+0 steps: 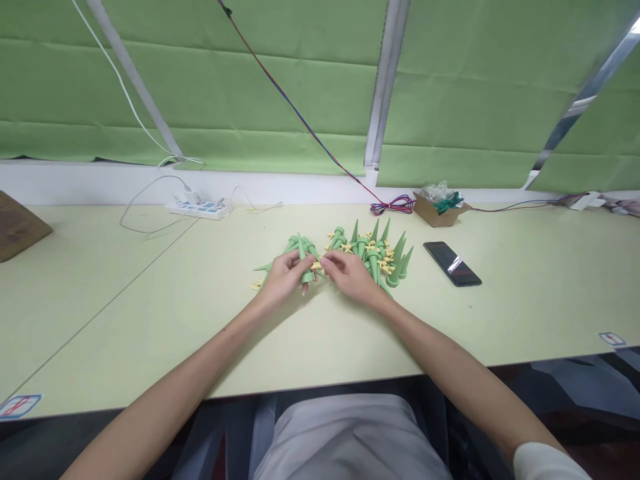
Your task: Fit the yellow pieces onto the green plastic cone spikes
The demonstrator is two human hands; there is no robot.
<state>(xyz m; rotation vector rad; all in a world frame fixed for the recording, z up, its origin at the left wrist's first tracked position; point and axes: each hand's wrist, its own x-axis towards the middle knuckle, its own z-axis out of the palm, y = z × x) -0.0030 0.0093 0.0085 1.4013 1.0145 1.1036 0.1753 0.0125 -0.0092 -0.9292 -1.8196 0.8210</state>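
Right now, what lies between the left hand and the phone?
The head view shows the right hand, then green spikes and yellow pieces between it and the phone.

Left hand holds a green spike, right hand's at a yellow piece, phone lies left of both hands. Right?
Not quite: the phone lies to the right of both hands, as the head view shows. The rest stands: left hand holds a green spike, right hand is at a yellow piece.
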